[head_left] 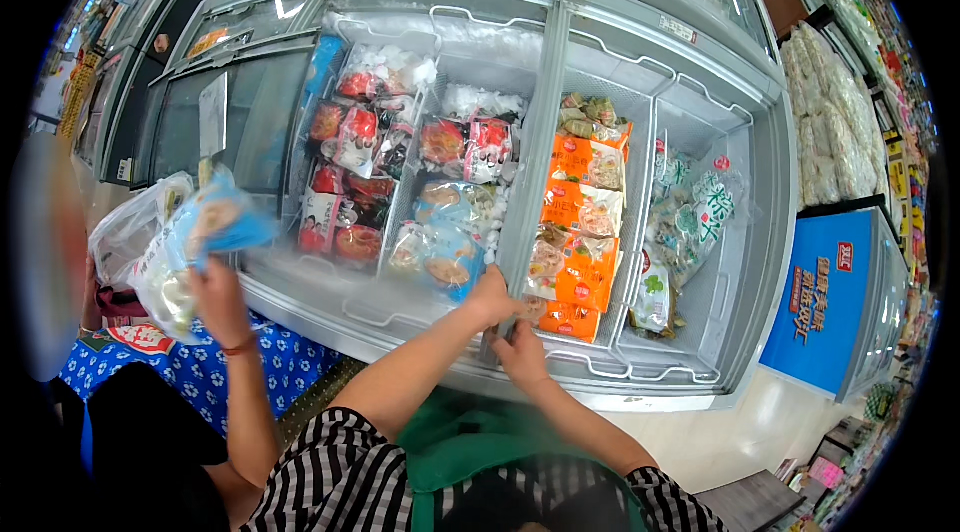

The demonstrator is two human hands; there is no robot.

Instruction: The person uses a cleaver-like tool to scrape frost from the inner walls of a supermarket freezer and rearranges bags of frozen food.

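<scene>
Both my hands are at the near end of a grey frame bar (530, 152) that runs across the open chest freezer. My left hand (488, 300) is closed over the bar, its fingertips on the side toward the orange packs (585, 222). Just below, my right hand (522, 354) is closed around the same bar's near end. Left of the bar, blue-and-white packs (455, 257) lie in a wire basket. At the left, another person's hand (220, 304), with a red wristband, holds a blurred blue-and-white pack (225, 217) beside a white plastic bag (140, 227).
Red-and-white packs (357, 142) and frost fill the left baskets. Clear green-printed bags (690, 212) lie in the right basket. A blue freezer (825, 297) stands at the right, with stacked pale bags (828, 112) behind it. Blue flowered cloth (280, 372) lies at the lower left.
</scene>
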